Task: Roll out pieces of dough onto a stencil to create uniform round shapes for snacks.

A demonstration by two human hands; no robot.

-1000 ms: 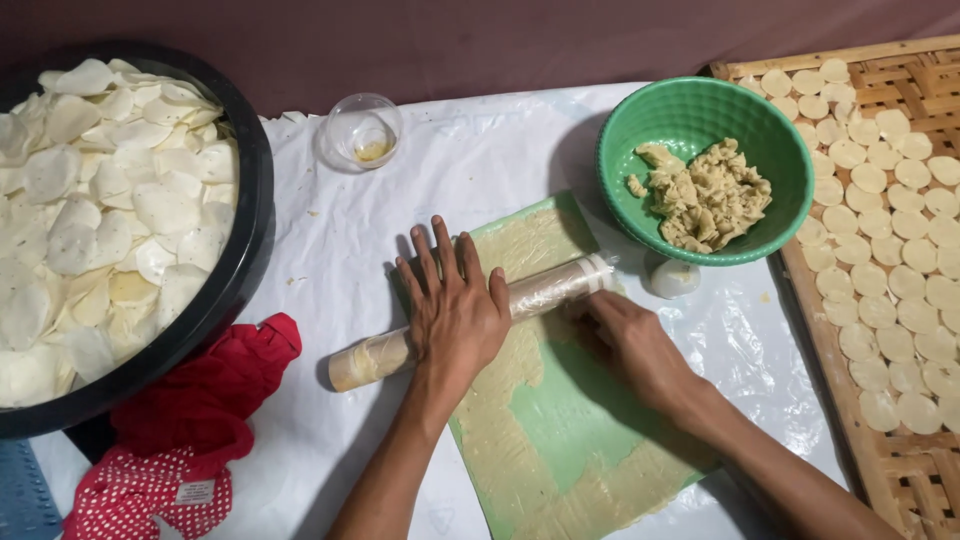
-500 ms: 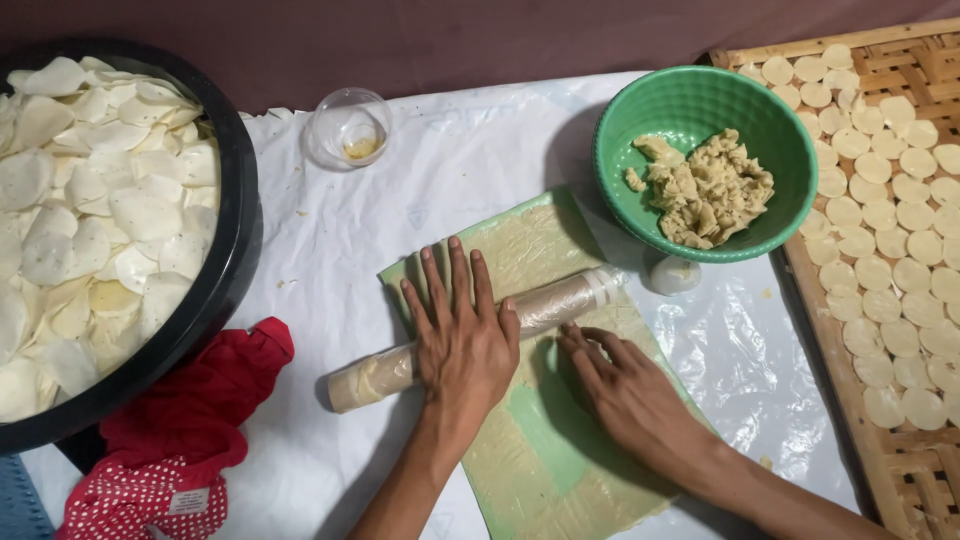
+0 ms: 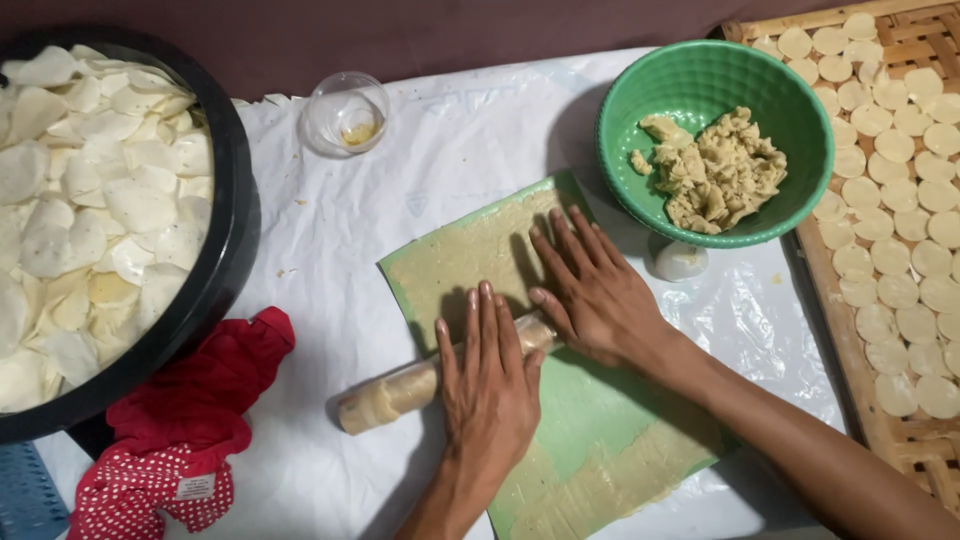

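The black basin (image 3: pixel 225 250) of white chips sits at nine o'clock on the table (image 3: pixel 470 130). On the green mat (image 3: pixel 600 420), my rolling pin (image 3: pixel 400 392) lies with its long axis running eight to two o'clock. My left hand (image 3: pixel 488 385) and right hand (image 3: pixel 598 295) press flat on it, fingers spread, side by side, the left nearer the pin's bare end.

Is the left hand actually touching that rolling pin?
Touching. The head view shows the left hand laid flat on top of the rolling pin, palm and fingers pressed across it with no gap.

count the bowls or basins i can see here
3: a green bowl of dough at upper right, a small clear bowl at top centre, and a big black basin of white chips at left.
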